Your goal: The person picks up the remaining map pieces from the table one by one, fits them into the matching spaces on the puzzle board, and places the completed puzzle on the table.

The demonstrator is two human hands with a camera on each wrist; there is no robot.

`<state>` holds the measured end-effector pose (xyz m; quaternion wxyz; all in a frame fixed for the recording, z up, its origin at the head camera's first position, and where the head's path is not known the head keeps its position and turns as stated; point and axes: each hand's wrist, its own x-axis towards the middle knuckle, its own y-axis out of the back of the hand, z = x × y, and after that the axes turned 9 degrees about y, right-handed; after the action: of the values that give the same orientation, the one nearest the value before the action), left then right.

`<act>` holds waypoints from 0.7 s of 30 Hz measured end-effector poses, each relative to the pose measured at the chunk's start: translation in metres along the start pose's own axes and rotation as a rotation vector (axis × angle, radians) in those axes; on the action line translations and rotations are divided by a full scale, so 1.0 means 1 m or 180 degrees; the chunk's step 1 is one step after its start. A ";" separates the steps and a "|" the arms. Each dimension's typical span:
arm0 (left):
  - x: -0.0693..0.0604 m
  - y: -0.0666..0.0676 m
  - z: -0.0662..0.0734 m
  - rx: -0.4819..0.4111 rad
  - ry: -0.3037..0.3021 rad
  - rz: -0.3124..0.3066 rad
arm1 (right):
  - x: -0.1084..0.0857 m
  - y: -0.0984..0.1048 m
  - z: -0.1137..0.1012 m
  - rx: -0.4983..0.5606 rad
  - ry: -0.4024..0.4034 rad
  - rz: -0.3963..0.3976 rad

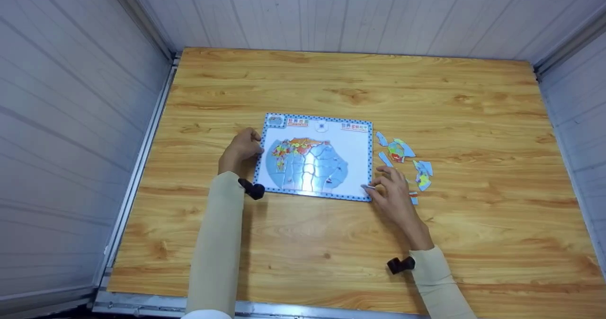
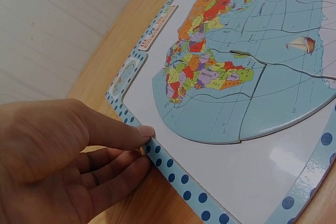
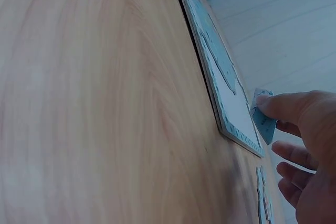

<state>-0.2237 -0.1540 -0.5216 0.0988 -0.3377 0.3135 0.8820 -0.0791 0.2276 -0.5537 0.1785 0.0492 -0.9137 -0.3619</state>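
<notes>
A world map jigsaw board (image 1: 359, 155) with a dotted blue border lies on the table, its map part filled with joined pieces on the left and middle. My left hand (image 1: 240, 149) holds the board's left edge; in the left wrist view the thumb (image 2: 143, 131) presses on the dotted border and the other fingers curl beside it. Over the lower right corner, my right hand (image 1: 395, 198) pinches a small blue puzzle piece (image 3: 265, 121) between thumb and fingers. The piece is raised above the board, as the right wrist view shows.
Several loose puzzle pieces (image 1: 396, 151) lie to the right of the board, some overlapping. More pieces (image 1: 423, 174) lie closer to the right hand, one partly hidden behind it. The wooden table (image 1: 322, 243) is bounded by pale panel walls (image 1: 303, 13) at the back and sides.
</notes>
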 end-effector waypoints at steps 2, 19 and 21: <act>0.000 0.000 0.000 -0.0024 0.0028 -0.0008 | 0.002 -0.003 -0.001 -0.0041 0.0031 -0.0028; -0.002 0.001 0.002 -0.0033 0.0126 -0.0032 | 0.006 -0.031 -0.014 -0.0353 0.0301 -0.0220; -0.003 0.001 0.002 -0.0029 0.0128 -0.0039 | 0.007 -0.033 -0.016 -0.0366 0.0304 -0.0251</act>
<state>-0.2231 -0.1530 -0.5181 0.0963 -0.3576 0.3093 0.8759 -0.0813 0.1915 -0.5639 0.2100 0.0920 -0.8791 -0.4178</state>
